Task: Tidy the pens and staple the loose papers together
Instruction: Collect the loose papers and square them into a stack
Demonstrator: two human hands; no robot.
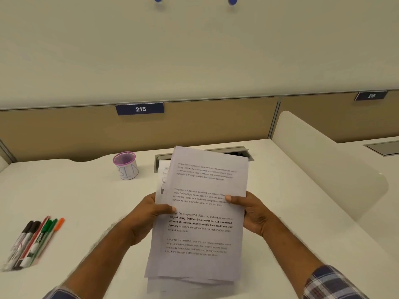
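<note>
The cup (125, 165), a mesh pot with a pink rim, stands upright at 11 o'clock from the hands, toward the back of the desk (86, 195); from this angle nothing can be seen inside it. The pens (34, 240) lie out of it in a loose bundle at 9 o'clock, near the desk's left edge, tips pointing up and right. The papers (200, 212) are held up at centre: the left hand (149, 214) grasps their left edge with the thumb on the printed face, and the right hand (250, 210) grasps the right edge the same way. The sheets sit unevenly, lower edges stepped, another sheet peeking out at upper left. Behind them at 12 o'clock a grey hatch (224, 150) is set in the desk. A white divider (323, 169) bounds the desk at 3 o'clock. Bare desk lies between cup, pens and hands.
</note>
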